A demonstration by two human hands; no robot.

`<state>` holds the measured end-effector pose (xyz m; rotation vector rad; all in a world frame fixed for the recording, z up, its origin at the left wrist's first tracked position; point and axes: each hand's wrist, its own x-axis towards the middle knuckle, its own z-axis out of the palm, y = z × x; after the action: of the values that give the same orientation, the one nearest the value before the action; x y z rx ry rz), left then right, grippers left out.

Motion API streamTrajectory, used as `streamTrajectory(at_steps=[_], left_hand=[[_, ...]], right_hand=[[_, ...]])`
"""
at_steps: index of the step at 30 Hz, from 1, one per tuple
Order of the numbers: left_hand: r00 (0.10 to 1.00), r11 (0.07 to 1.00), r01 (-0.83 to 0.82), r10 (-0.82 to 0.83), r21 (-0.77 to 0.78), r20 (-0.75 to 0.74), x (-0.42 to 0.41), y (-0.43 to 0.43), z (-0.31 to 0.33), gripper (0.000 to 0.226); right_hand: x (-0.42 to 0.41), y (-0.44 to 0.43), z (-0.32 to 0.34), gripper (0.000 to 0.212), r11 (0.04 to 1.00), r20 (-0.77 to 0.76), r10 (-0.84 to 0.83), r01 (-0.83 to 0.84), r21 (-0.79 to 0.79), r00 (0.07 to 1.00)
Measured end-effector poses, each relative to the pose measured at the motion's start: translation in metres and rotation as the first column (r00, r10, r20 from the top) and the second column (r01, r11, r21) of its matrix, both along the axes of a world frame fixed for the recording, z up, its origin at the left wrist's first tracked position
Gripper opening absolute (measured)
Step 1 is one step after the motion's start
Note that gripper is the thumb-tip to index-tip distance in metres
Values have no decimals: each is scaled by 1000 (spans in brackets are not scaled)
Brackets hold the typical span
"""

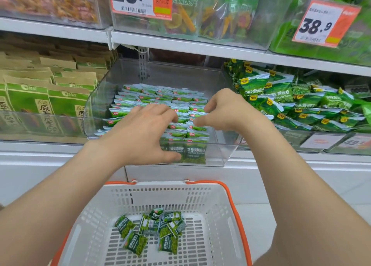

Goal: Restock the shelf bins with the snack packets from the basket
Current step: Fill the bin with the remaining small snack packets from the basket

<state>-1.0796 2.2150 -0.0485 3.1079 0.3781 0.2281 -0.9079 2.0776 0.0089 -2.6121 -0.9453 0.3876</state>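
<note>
snack packets [158, 97] | partly under left hand [138, 131] | right hand [226, 109] fingers [211, 105] half hidden

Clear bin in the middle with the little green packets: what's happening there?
A person is restocking a shop shelf. Both hands are in the clear bin, over neat rows of green snack packets. The left hand lies spread on them. The right hand has its fingers curled down at the rows, though whether it pinches a packet is unclear. The bin is only partly filled. Below it, a white basket with orange handles holds a small heap of loose packets not yet shelved.
</note>
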Motion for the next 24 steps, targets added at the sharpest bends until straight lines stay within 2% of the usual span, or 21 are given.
streamTrajectory(at_steps=[2, 4, 7, 9, 10, 12, 13, 14, 17, 20, 23, 24], left_hand=[[986, 992, -125, 125, 6, -110, -4, 7, 4, 119], [920, 954, -287, 249, -87, -303, -6, 14, 8, 140], [824, 889, -396, 234, -229, -516, -12, 19, 15, 153], [846, 866, -382, 186, -324, -499, -16, 26, 23, 145], [878, 861, -364, 191, -355, -438, -18, 31, 27, 131], [944, 898, -309, 251, -313, -213, -20, 44, 27, 95], [954, 922, -291, 262, -256, -143, -21, 50, 25, 86], [958, 939, -272, 245, -209, -148, -22, 54, 22, 80], [912, 938, -277, 188, -209, -366, -19, 49, 12, 72], [921, 953, -247, 174, -177, -349, -12, 40, 5, 70], [927, 957, -232, 163, -177, -338, -7, 42, 1, 84], [923, 953, -234, 156, -193, -352, -7, 44, 0, 82]], right_hand=[[0, 8, -11, 70, 999, 17, 22, -21, -29, 1000], [-5, 21, -32, 85, 994, -56, 49, -54, -100, 997], [-14, 39, -56, 93, 966, -149, 64, -99, -240, 987], [-13, 43, -57, 93, 955, -198, 58, -112, -275, 979], [-11, 43, -55, 89, 958, -215, 57, -114, -264, 975], [-5, 43, -52, 73, 983, -181, 67, -96, -157, 981], [-2, 45, -52, 69, 994, -137, 54, -66, -84, 989], [-2, 47, -53, 70, 999, -105, 26, -28, -22, 994], [-1, 62, -58, 75, 998, -110, -49, 52, 26, 993], [15, 78, -61, 74, 988, -143, -144, 150, 35, 979], [31, 91, -59, 80, 975, -208, -182, 203, 88, 961], [37, 96, -61, 82, 974, -232, -188, 212, 81, 954]])
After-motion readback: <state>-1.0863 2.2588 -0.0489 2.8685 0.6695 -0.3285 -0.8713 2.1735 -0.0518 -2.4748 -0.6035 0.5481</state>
